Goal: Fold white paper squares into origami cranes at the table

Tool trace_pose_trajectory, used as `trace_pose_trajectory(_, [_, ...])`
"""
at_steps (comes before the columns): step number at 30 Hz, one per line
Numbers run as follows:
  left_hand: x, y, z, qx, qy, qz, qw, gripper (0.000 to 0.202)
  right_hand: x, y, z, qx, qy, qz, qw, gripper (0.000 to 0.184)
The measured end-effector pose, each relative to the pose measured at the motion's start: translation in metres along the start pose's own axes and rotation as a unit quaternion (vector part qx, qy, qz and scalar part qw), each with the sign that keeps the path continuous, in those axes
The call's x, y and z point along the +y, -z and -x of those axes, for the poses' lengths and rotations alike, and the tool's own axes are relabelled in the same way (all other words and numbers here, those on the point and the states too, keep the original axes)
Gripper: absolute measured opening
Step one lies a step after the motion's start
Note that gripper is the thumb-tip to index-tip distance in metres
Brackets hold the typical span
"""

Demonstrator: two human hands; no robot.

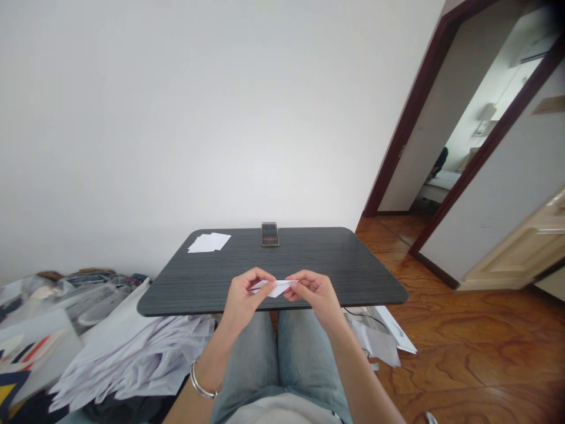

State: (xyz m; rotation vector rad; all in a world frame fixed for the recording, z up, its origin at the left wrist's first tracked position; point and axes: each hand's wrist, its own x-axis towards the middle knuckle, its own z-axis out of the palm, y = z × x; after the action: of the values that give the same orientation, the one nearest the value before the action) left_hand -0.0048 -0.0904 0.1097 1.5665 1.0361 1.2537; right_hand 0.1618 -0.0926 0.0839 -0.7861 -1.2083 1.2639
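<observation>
A small folded piece of white paper [279,287] is held between both hands, just above the near part of the dark table [212,282]. My left hand [249,290] pinches its left end between thumb and fingers. At the right end, my right hand [312,291] grips it the same way, fingers curled. The paper comes to a point on its lower side; its ends are hidden by my fingers. Several loose white paper sheets [208,242] lie overlapping at the table's far left.
A phone-like device [269,234] stands upright at the table's back edge, near the white wall [265,118]. Piled white cloth [141,353] and plastic-wrapped items lie to the left. Papers [375,335] and a cable lie below the table's right side. A doorway opens at far right.
</observation>
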Motion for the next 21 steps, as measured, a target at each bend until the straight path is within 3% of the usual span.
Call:
trace_pose_trajectory(11, [0.0072,-0.0033,0.0001,-0.008,0.022,0.046,0.999,0.016,0.0001,-0.0038,0.0019,0.035,0.042,-0.01,0.998,0.016])
trace_pose_trajectory(21, [0.0051,-0.0016,-0.0003,-0.007,0.044,0.084,0.995,0.019,-0.004,-0.0003,0.0034,0.009,0.036,0.014,0.999,0.018])
